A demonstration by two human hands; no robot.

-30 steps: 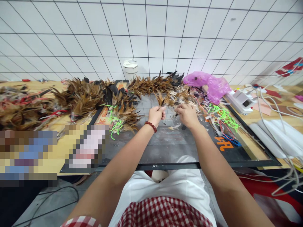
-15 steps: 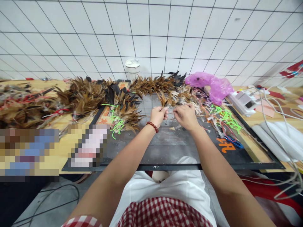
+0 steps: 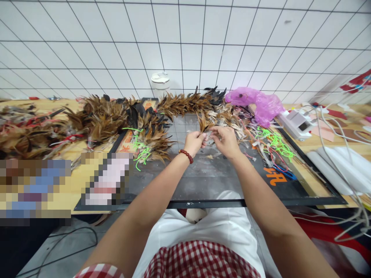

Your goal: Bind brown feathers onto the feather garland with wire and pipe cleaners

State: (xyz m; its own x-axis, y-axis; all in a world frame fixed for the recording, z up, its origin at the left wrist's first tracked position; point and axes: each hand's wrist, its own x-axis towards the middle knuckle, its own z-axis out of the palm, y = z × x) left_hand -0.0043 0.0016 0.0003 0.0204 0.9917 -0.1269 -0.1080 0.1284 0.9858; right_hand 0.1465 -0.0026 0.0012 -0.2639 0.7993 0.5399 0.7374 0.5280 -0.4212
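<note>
My left hand [image 3: 195, 144], with a dark red bead bracelet at the wrist, is closed over the dark board [image 3: 185, 177]. A small tuft of brown feathers [image 3: 203, 122] sticks up from its pinched thumb and fingers. Close beside it on the right, my right hand [image 3: 225, 141] has its fingertips drawn together near the tuft's base; whatever they pinch is too small to make out. Loose pale and brown feathers [image 3: 228, 116] lie just beyond the right hand. Left of my hands is a feather bundle [image 3: 156, 139] with bright green ties [image 3: 141, 150].
A long feather strip [image 3: 185, 103] runs along the back, before a white lidded cup [image 3: 160, 83]. To the right are a pink plastic bag [image 3: 255, 102], green strings [image 3: 275, 143], blue-handled scissors [image 3: 285, 172], a white device [image 3: 297, 124] and cables. More feather bundles [image 3: 101, 119] pile up leftward.
The fingertips of my right hand have lifted slightly and come closer to the feather tuft. My left hand stays almost in place. The whole view has shifted a little.
</note>
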